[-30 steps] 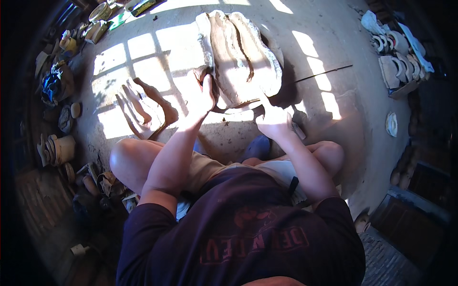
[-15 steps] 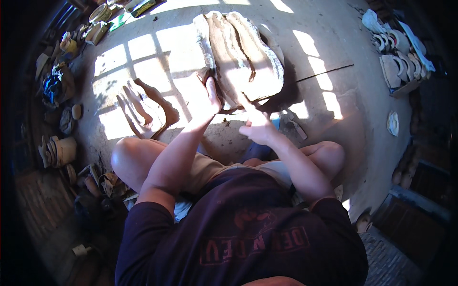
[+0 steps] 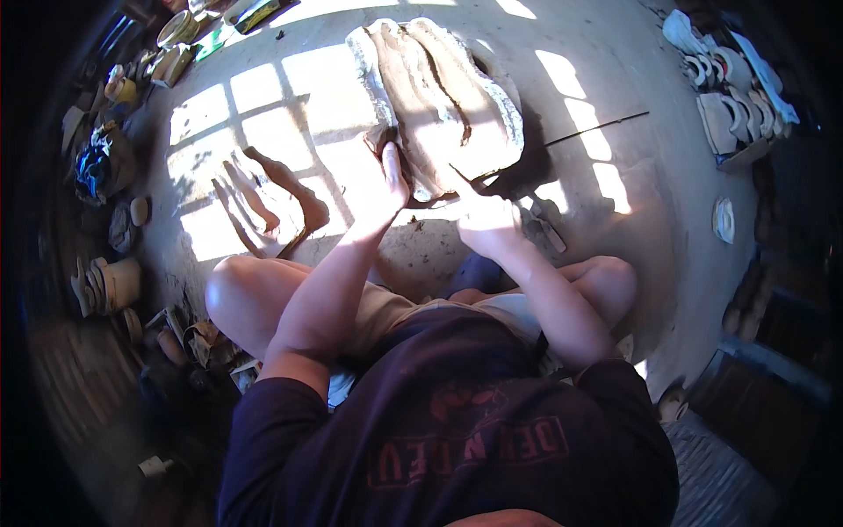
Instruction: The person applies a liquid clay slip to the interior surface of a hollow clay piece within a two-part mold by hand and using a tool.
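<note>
A large pale slab-like mould (image 3: 507, 110) with a whitish, uneven rim lies on the floor in front of me. Long wavy brown hollows, clay-like in look, run down its length. My left hand (image 3: 389, 180) is at its near left edge, thumb raised, closed about a brown lump of clay (image 3: 379, 138); glare washes out its other fingers. My right hand (image 3: 489, 220) is closed just off the mould's near edge. From it a slim, dark stick-like tool (image 3: 460, 176) points up onto the mould's near end; its exact kind is unclear.
Left of my left arm lies a smaller wavy brown piece (image 3: 263, 202) in sunlit patches. A thin dark rod (image 3: 597, 128) and a small flat tool (image 3: 551, 234) lie on the right. Curved pale pieces (image 3: 742, 119) are stacked at far right, with clutter (image 3: 105, 162) along the left.
My right hand has drawn back slightly toward me and to the right, its fingers more tucked in. My left hand stays at the mould's left edge.
</note>
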Tool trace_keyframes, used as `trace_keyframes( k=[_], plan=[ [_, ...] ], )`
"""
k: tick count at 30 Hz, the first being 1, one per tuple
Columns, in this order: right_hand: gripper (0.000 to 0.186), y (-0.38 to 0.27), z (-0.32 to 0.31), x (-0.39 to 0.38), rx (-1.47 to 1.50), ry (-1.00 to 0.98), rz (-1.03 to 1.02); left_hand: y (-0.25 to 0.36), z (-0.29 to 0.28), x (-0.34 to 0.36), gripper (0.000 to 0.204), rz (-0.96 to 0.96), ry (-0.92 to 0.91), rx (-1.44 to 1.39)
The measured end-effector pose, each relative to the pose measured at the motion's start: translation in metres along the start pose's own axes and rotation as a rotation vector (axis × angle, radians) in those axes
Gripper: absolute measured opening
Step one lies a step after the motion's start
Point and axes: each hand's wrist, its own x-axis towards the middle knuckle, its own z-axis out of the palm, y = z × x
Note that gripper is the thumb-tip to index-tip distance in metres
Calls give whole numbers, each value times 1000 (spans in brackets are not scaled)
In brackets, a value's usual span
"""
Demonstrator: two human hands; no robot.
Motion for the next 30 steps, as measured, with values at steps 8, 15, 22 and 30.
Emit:
trace_keyframes(
  k=[8, 15, 22, 30],
  plan=[
    [77, 60, -18, -7, 26, 212, 78, 25, -5, 1, 34, 113, 9, 92],
    [76, 55, -19, 6, 313, 285, -76, -21, 8, -4, 39, 11, 17, -231],
    [83, 6, -3, -7, 455, -11, -173, 5, 6, -9, 46, -61, 10, -61],
    [28, 69, -13, 29, 103, 482, 14, -7, 18, -21, 73, -126, 69, 170]
  ],
)
